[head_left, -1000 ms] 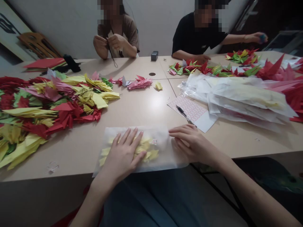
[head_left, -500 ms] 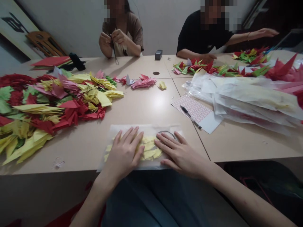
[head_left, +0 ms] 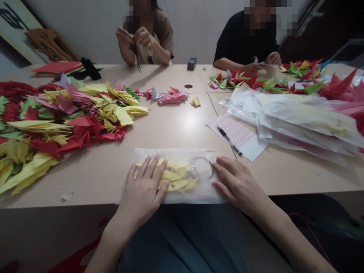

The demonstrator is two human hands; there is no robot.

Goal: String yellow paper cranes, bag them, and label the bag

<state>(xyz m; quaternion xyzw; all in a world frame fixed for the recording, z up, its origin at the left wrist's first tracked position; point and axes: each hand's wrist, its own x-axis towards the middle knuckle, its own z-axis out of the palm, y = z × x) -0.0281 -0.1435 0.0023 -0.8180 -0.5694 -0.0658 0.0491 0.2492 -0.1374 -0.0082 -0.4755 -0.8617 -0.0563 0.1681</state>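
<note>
We keep both hands open and flat, grasping nothing: the left hand [head_left: 143,185] presses the yellow paper cranes [head_left: 178,178] through a translucent bag [head_left: 204,195], and the right hand [head_left: 237,184] rests on the bag's right end. The bag lies at the near edge of the table [head_left: 167,131]. The step in hand is flattening this one bag. We count one thin ring [head_left: 202,167] over it, one label sheet [head_left: 234,132] and one pen [head_left: 227,139] beside it

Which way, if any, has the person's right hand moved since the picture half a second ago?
Yes, to the right: the right hand now sits below the label sheet, where before it lay further left of it.
</note>
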